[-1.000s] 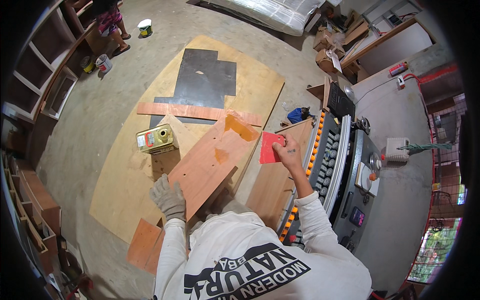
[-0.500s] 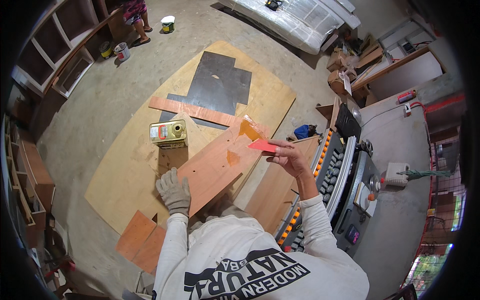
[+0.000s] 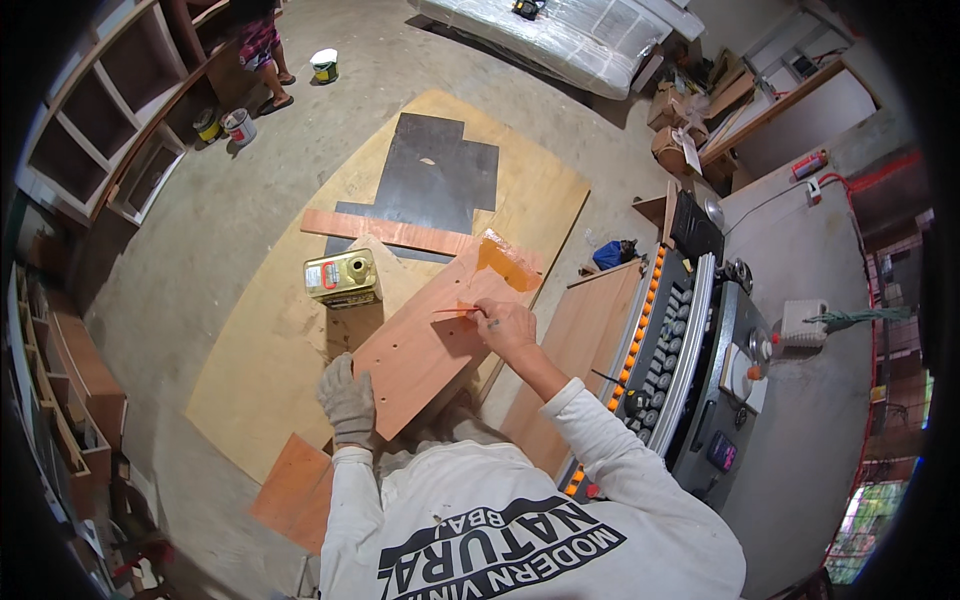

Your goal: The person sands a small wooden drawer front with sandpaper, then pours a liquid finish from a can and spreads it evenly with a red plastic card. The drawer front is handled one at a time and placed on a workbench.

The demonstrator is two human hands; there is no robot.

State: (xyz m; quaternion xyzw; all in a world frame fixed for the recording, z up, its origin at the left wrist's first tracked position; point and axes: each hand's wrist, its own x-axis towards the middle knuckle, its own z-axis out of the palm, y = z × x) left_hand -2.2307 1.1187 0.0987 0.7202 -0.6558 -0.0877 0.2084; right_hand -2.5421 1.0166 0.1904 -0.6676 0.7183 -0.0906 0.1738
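Right hand [image 3: 507, 328]: bare, its thumb and fingers pinching a red scraper [image 3: 452, 310]; the grip is closing on it over the middle of the wooden board.
Scraper: pointing leftward from the right grip, showing mostly its thin edge; whether it is touching the wood cannot be told.
Left hand [image 3: 348, 402]: wearing a grey glove and resting at the near left end of the board; whether the fingers are gripping the edge or only pressing cannot be told.
Wooden board [image 3: 415, 362]: lying slantwise, running from the left hand to beyond the right grip, small holes dotting it.
Orange-brown patch [image 3: 508, 270]: glistening on the board's far end, just beyond the right grip.
Gold can [image 3: 335, 280]: standing beyond the left hand and left of the right grip, its round spout facing up.
Wood strip [image 3: 375, 230]: lying beyond the can and the right grip, crossing a dark sheet [image 3: 435, 175].
Plywood sheet [image 3: 240, 370]: spreading beneath these things, reaching left of the gloved hand.
Reddish panel [image 3: 293, 485]: lying nearer the body than the left hand.
Orange knobs [image 3: 640, 325]: lining up well to the right of the right grip.
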